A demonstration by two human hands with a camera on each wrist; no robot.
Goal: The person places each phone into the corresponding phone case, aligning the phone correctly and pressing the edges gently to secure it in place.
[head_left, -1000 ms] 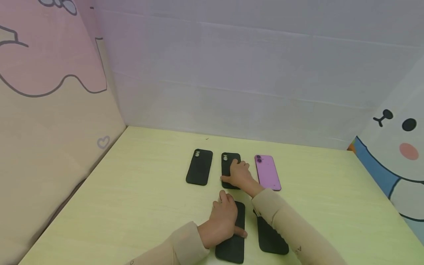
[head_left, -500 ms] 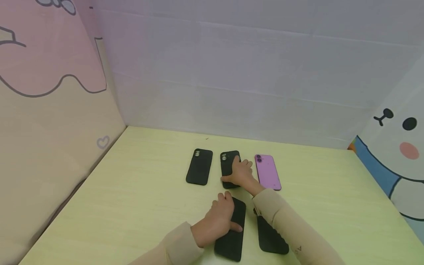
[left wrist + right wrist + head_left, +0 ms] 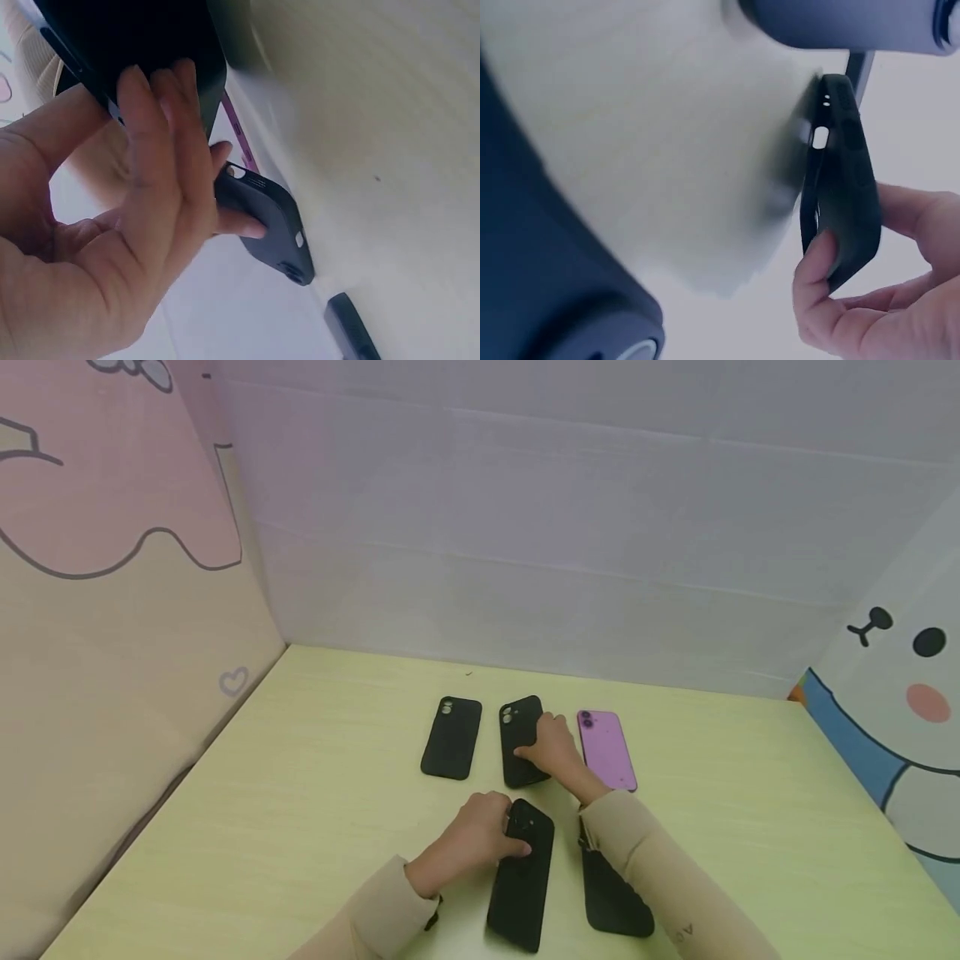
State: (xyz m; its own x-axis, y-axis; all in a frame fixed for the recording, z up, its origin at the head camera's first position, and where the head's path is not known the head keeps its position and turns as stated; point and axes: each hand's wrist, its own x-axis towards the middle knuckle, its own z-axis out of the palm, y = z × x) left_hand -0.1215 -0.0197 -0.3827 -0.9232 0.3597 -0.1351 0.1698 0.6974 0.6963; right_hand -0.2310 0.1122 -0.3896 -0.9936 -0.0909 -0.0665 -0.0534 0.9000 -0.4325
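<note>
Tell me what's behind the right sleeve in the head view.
A black phone or case: its left side and lower end show. The sleeve hides the rest.

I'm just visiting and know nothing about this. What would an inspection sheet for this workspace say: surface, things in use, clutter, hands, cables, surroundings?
Surface: pale yellow table, with a tiny dark mark near its far edge.
Things in use: held black slab, phone-shaped, and middle black case; both tilted.
Clutter: left black case, pink phone and another black slab, partly hidden by the right sleeve.
Hands: left hand grips the held black slab; right hand grips the middle black case.
Cables: nothing seen.
Surroundings: pale back panel; cartoon-printed side panels.
</note>
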